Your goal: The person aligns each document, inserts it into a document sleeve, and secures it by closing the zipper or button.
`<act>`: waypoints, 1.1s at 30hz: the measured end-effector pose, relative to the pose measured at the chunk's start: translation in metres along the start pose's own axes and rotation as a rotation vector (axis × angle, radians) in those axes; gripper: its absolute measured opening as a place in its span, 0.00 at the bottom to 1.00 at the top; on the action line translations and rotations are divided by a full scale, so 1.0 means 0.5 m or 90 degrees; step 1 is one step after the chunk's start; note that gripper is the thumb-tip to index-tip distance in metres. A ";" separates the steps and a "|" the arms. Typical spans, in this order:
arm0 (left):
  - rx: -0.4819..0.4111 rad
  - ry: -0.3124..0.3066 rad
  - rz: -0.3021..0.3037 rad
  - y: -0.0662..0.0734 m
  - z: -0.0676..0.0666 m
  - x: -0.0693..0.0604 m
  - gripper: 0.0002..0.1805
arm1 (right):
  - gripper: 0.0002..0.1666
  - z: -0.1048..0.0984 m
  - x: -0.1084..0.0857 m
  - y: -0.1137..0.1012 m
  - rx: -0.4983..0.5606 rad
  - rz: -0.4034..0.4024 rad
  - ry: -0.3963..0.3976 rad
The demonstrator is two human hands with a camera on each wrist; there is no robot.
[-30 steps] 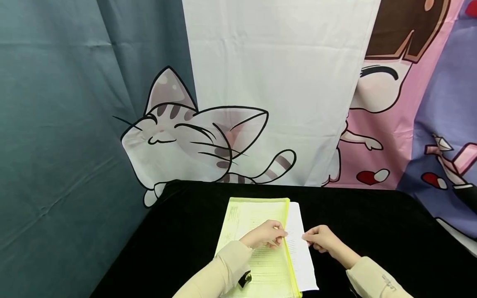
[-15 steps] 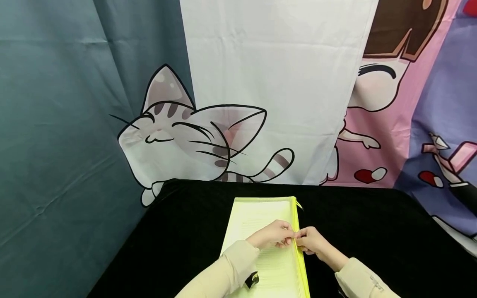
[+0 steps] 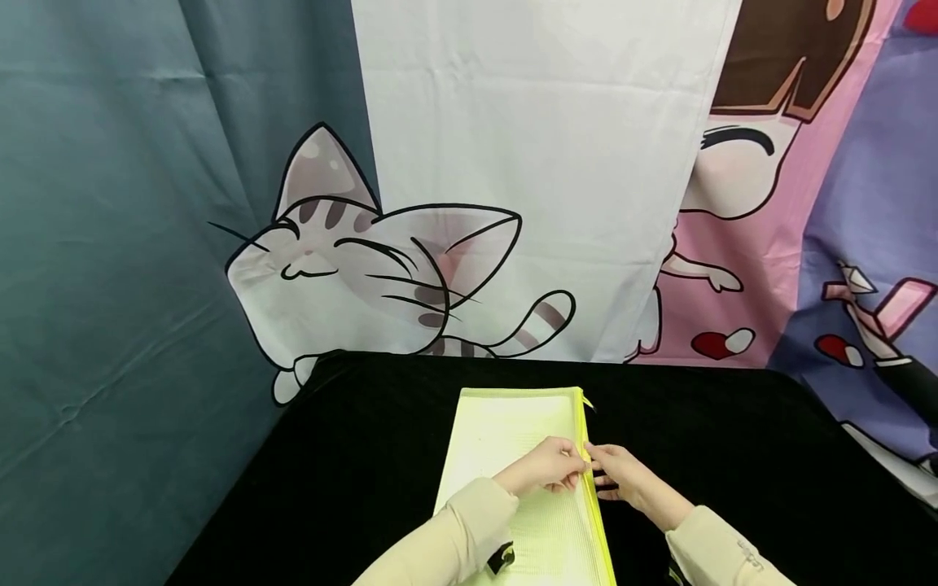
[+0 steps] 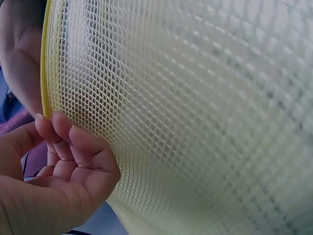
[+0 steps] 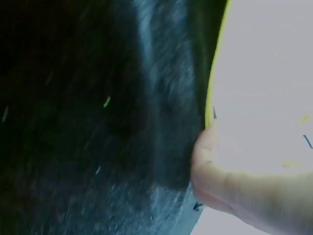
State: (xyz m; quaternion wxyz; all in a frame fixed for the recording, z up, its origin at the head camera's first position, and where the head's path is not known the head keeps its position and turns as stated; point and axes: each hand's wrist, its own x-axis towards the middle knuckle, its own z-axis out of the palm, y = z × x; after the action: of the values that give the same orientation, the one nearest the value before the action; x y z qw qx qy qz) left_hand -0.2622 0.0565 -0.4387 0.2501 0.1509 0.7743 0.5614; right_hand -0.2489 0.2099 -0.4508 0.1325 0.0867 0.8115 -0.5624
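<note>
A translucent yellow mesh zipper document bag (image 3: 531, 537) stands over the black cloth, with white paper showing faintly through it. Along its right edge runs a bright yellow zipper (image 3: 597, 521). My left hand (image 3: 545, 466) pinches that edge about midway, thumb against fingertips; the left wrist view shows the left hand (image 4: 73, 171) gripping beside the zipper (image 4: 45, 58) and the mesh close up. Just across the edge, my right hand (image 3: 623, 476) has its fingers loosely spread, fingertips at the zipper. In the right wrist view the right hand (image 5: 215, 171) meets the yellow edge; its other fingers are hidden.
Black cloth (image 3: 352, 456) covers the table beneath the bag. Behind it hangs a printed curtain (image 3: 557, 146) with a cartoon cat. A short yellow zipper tab (image 3: 588, 401) sticks out at the bag's top right corner.
The white paper that stuck out of the bag's right side is now inside. Both hands have moved closer together at the zipper edge. The right hand's fingers have loosened and spread.
</note>
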 end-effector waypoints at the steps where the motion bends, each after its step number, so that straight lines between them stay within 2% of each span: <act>1: 0.001 0.000 0.002 0.000 0.002 -0.002 0.14 | 0.37 -0.001 0.000 -0.001 0.021 0.011 -0.012; 4: 0.005 -0.007 0.014 -0.003 0.010 -0.007 0.14 | 0.34 -0.004 0.002 -0.004 0.043 0.003 -0.044; 8: 0.009 -0.032 0.030 -0.010 0.021 -0.010 0.15 | 0.16 -0.007 0.004 -0.010 0.048 -0.063 -0.071; 11: -0.001 -0.039 0.034 -0.013 0.022 -0.007 0.13 | 0.07 -0.008 0.005 -0.021 -0.005 -0.144 -0.039; 14: -0.004 -0.005 0.050 -0.011 0.012 0.000 0.06 | 0.03 -0.015 0.001 -0.047 -0.133 -0.255 0.052; 16: 0.003 0.046 0.058 -0.007 -0.003 0.004 0.06 | 0.03 -0.031 -0.001 -0.077 -0.218 -0.332 0.118; 19: 0.007 0.130 0.057 0.002 -0.031 0.010 0.19 | 0.02 -0.066 -0.007 -0.142 -0.335 -0.439 0.239; 22: -0.002 0.182 0.058 0.015 -0.061 0.017 0.32 | 0.02 -0.104 -0.013 -0.213 -0.383 -0.532 0.338; 25: -0.035 0.216 0.093 0.038 -0.096 0.022 0.39 | 0.03 -0.127 -0.015 -0.280 -0.389 -0.599 0.413; 28: -0.060 0.293 0.147 0.069 -0.134 0.016 0.43 | 0.04 -0.131 -0.016 -0.322 -0.395 -0.652 0.440; 30: -0.051 0.370 0.195 0.086 -0.157 0.006 0.47 | 0.04 -0.120 -0.016 -0.328 -0.433 -0.694 0.447; 33: 0.027 0.488 0.276 0.095 -0.189 -0.016 0.51 | 0.08 -0.085 -0.021 -0.299 -0.513 -0.764 0.426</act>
State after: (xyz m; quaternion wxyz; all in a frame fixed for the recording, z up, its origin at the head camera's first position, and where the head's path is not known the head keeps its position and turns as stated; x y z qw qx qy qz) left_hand -0.3102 -0.0072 -0.3692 -0.1815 0.0957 0.7728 0.6006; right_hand -0.2875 0.1970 -0.3003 -0.4229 -0.2557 0.8572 -0.1448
